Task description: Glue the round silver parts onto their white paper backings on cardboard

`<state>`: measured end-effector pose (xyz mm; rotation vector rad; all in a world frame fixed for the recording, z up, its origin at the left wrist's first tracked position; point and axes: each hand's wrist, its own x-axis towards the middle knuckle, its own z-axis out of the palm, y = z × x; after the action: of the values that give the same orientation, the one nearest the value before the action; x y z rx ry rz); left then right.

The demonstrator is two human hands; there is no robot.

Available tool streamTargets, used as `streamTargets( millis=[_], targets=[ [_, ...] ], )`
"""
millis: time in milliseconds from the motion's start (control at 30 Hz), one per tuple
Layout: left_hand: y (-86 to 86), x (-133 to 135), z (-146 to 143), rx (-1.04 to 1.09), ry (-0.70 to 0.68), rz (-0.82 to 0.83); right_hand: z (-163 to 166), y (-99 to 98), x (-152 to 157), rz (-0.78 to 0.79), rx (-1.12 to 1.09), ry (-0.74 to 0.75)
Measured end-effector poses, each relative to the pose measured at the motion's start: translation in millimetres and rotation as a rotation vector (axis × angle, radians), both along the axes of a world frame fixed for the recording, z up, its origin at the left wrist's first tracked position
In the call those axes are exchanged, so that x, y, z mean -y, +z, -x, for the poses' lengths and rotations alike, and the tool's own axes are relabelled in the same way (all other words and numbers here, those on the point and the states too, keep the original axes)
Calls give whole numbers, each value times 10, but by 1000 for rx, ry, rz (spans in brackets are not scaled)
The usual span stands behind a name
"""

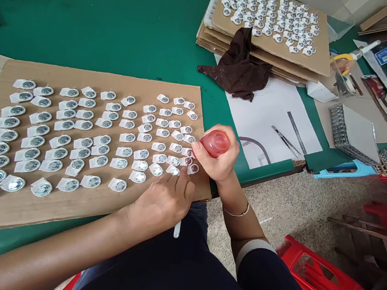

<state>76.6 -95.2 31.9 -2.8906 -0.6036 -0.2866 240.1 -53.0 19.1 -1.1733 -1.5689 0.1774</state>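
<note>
My right hand [222,159] is wrapped round a red squeeze bottle [216,143], held over the right edge of a cardboard sheet [100,80]. Rows of small round metallic pieces [138,177] with white paper tabs lie on this sheet. A few pieces [193,168] beside the bottle look reddish in the middle. Curled at the sheet's near edge, my left hand [165,202] has a finger reaching to these pieces. The pale end of a thin stick-like tool [176,229] pokes out below that hand; its other end is hidden.
More tabbed pieces cover a stack of cardboard [263,55] at the back. A brown cloth [239,67] leans against it. Tweezers [285,140] rest on white paper [252,109]. A clear box with scissors [344,59] stands farther right. A red plastic stool [333,289] is at lower right.
</note>
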Motion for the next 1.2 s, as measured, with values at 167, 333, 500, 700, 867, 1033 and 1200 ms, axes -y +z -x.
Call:
streamTargets(
  millis=[167, 333, 500, 700, 867, 1033, 1200],
  targets=[
    [2, 2, 3, 5, -3, 8, -11, 6, 9, -1, -2, -8],
    [13, 2, 1, -23, -18, 29, -11, 5, 11, 11, -14, -5],
    [77, -43, 3, -90, -17, 119, 0, 3, 7, 2, -16, -5],
    [200, -260, 110, -29, 27, 577, -52, -57, 151, -13, -246, -95],
    [185, -412, 210, 160, 46, 867, -50, -144, 277, -88, -350, -154],
    [155, -437, 226, 253, 52, 934, -39, -167, 257, -50, -308, -146],
    [168, -437, 229, 246, 55, 942, -40, -158, 240, -23, -241, -147]
  ],
)
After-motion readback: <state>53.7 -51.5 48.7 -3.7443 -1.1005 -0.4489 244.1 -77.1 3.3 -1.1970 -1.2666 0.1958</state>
